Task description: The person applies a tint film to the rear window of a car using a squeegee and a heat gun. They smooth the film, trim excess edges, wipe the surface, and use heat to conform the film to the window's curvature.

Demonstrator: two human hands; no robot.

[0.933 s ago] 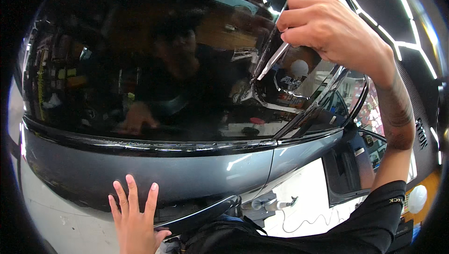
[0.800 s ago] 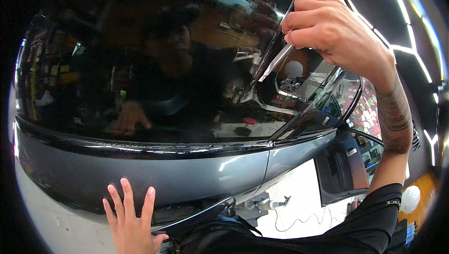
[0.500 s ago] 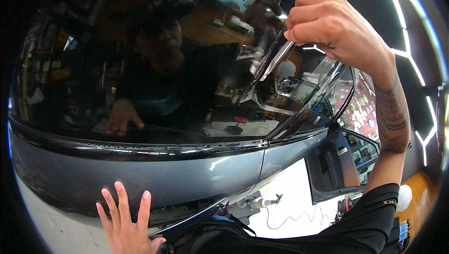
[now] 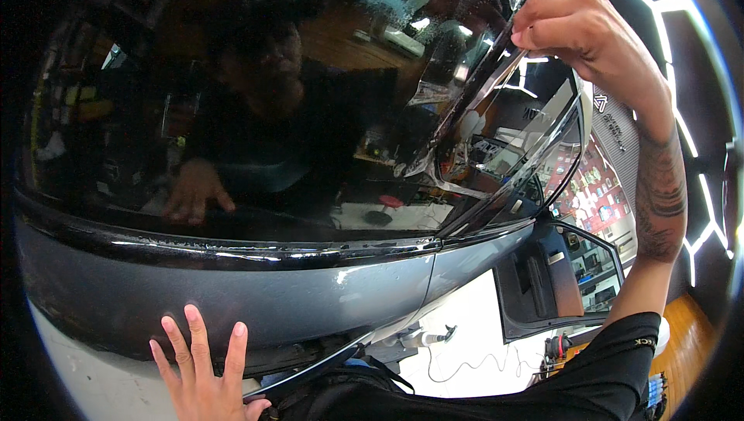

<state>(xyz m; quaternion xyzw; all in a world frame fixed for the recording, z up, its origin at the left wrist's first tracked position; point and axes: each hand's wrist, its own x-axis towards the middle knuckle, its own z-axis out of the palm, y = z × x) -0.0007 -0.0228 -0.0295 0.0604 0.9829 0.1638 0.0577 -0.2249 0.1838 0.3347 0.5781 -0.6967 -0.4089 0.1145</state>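
Note:
A dark tinted film [image 4: 461, 103] lies over the car's broad glass [image 4: 310, 134], its right edge wrinkled and lifted away from the pane. At upper right, the closed fingers of my right hand [image 4: 570, 22] pinch the upper part of that lifted edge; the exact grip is partly hidden by the fingers. Right of the edge, the glass shows lighter and see-through. My left hand [image 4: 201, 374] has its fingers spread flat over the grey painted body panel [image 4: 256, 297] at lower left and holds nothing. Small wet drops show along the black trim [image 4: 232, 254] below the glass.
An open car door [image 4: 542, 281] stands out at the right. On the white floor lie a cable [image 4: 480, 367] and a polisher-like tool [image 4: 426, 337]. Beyond is a red board [image 4: 593, 196] hung with small items. Reflections cover the dark glass.
My right hand has moved right and slightly up with the film edge, and the strip under its fingers now looks narrower. My left hand has barely shifted.

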